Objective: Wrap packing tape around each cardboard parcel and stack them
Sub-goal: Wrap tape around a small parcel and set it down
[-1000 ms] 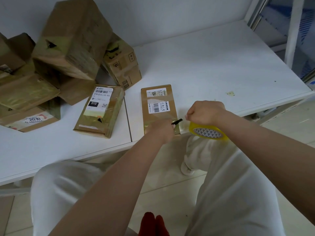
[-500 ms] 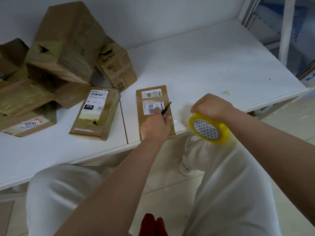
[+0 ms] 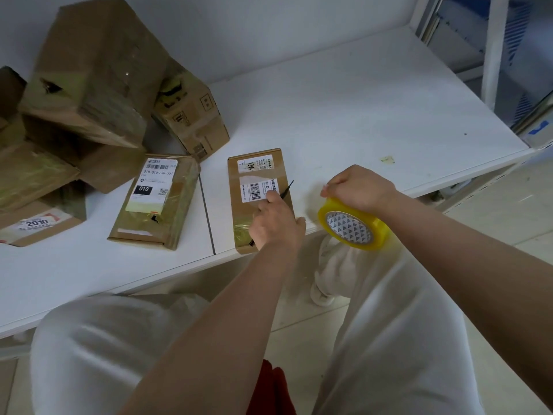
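A flat cardboard parcel (image 3: 257, 172) with white labels lies near the front edge of the white table (image 3: 374, 109). My left hand (image 3: 276, 221) rests on its near right part and grips a thin black blade (image 3: 289, 186) whose tip points up over the parcel's right edge. A strip of yellowish tape crosses the parcel's near end. To the right, my right hand (image 3: 360, 188) holds a yellow roll of packing tape (image 3: 353, 224) at the table edge.
A second flat parcel (image 3: 155, 202) with labels lies left of the first. Behind it, a heap of several taped cardboard boxes (image 3: 92, 73) leans against the wall at the left. Metal shelving (image 3: 493, 49) stands at the far right. My knees are under the table edge.
My left hand with the blade moved from the tape near the roll onto the parcel. The roll in my right hand drew slightly to the right, apart from the left hand.
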